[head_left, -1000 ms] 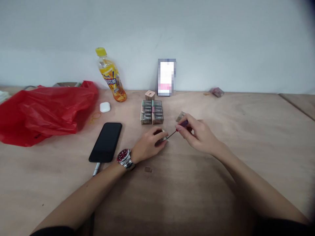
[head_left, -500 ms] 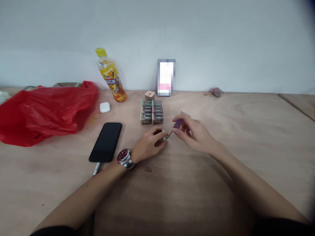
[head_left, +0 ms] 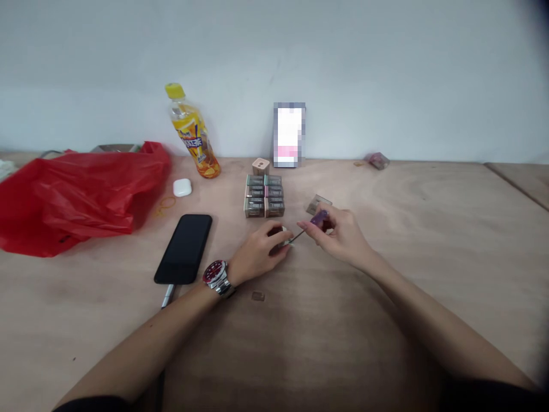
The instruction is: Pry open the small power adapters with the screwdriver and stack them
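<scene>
My left hand (head_left: 263, 246), wearing a steel watch (head_left: 218, 277), is closed around a small pale piece (head_left: 283, 230), likely a pencil sharpener body, mostly hidden by the fingers. My right hand (head_left: 343, 234) grips a screwdriver (head_left: 319, 218) by its purple handle. Its thin dark shaft slants down left, and the tip meets the piece at my left fingertips. Just beyond my right fingers lies a translucent grey cover (head_left: 317, 203). In front of my hands stand several small translucent pencil sharpeners (head_left: 265, 196) in two columns, with a beige two-holed sharpener (head_left: 261, 166) behind them.
At left are a red plastic bag (head_left: 86, 194), a black phone (head_left: 184, 249) on a cable, a white earbud case (head_left: 182, 187) and rubber bands (head_left: 166, 205). A tea bottle (head_left: 195, 134) and a lit phone (head_left: 289, 134) lean on the wall. A small brown piece (head_left: 258, 296) lies nearer me.
My right hand has shifted slightly right along the screwdriver, showing more of its shaft and uncovering the grey cover. My left hand stays in place.
</scene>
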{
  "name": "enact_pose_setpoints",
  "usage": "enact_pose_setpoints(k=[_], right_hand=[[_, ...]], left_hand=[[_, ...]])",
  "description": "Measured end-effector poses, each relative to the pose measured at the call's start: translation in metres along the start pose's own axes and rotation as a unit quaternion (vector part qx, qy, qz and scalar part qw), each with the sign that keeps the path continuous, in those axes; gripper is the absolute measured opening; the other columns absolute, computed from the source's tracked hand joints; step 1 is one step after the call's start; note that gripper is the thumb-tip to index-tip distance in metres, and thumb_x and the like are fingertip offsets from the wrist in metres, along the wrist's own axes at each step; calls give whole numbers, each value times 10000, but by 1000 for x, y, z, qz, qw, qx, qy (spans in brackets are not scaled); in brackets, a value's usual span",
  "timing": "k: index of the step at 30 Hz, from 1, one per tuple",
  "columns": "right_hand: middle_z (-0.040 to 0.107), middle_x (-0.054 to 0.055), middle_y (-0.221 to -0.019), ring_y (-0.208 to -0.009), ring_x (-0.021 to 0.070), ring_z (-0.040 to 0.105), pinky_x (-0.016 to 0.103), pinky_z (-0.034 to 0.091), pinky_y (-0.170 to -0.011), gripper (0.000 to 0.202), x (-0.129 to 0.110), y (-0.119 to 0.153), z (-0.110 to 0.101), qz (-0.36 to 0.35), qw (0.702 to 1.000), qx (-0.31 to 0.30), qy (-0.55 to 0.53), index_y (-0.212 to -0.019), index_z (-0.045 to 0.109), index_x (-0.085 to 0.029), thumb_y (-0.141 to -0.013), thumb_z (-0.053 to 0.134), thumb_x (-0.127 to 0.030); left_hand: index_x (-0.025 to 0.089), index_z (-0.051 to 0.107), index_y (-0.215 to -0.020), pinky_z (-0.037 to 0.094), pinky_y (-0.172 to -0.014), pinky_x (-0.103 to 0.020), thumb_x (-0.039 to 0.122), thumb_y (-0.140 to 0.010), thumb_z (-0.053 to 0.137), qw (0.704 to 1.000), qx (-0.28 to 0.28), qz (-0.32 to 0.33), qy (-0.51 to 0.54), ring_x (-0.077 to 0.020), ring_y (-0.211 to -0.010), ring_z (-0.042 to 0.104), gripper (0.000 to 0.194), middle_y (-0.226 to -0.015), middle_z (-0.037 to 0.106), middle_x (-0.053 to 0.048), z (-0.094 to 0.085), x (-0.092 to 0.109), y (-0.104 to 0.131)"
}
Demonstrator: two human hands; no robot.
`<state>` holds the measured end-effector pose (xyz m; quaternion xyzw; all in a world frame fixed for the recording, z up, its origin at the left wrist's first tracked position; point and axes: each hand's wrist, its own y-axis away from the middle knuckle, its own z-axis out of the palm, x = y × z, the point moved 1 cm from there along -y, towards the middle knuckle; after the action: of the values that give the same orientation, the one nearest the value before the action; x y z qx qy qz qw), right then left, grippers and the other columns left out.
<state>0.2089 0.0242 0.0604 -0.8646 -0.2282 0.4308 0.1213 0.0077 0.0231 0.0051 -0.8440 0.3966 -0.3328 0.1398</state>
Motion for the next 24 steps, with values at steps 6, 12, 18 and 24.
enact_pose_setpoints(k=[6, 12, 18, 24], right_hand=[[380, -62, -470, -449, 62, 350, 225, 284, -450, 458, 1, 1, 5, 16, 998, 65, 6, -536, 372, -189, -868, 619, -385], [632, 17, -726, -613, 118, 549, 240, 411, -541, 218, 6, 2, 10, 21, 999, -21, -16, -812, 619, -164, -899, 585, -361], [629, 16, -708, -654, 135, 597, 256, 459, -598, 218, 14, 4, 16, 22, 988, -121, -95, -820, 612, -160, -931, 536, -331], [636, 12, -684, -581, 119, 619, 227, 464, -525, 226, 20, 10, 24, 46, 980, -113, -155, -847, 617, -151, -932, 545, -347]], left_hand=[[198, 593, -1134, 527, -939, -367, 159, -902, 546, 1000, -10, 7, -5, -208, -1097, 590, 240, -1220, 555, -110, 0, 1, 0], [193, 565, -1148, 530, -938, -384, 168, -908, 538, 1000, -24, 9, -9, -218, -1106, 582, 243, -1217, 562, -113, -1, 1, -1], [206, 557, -1167, 535, -923, -392, 155, -889, 559, 1000, -26, 7, -14, -216, -1092, 581, 283, -1195, 567, -100, -1, 1, 0], [201, 557, -1169, 536, -918, -381, 151, -888, 562, 1000, -26, 7, -12, -209, -1084, 583, 285, -1191, 565, -100, -1, 0, 1]])
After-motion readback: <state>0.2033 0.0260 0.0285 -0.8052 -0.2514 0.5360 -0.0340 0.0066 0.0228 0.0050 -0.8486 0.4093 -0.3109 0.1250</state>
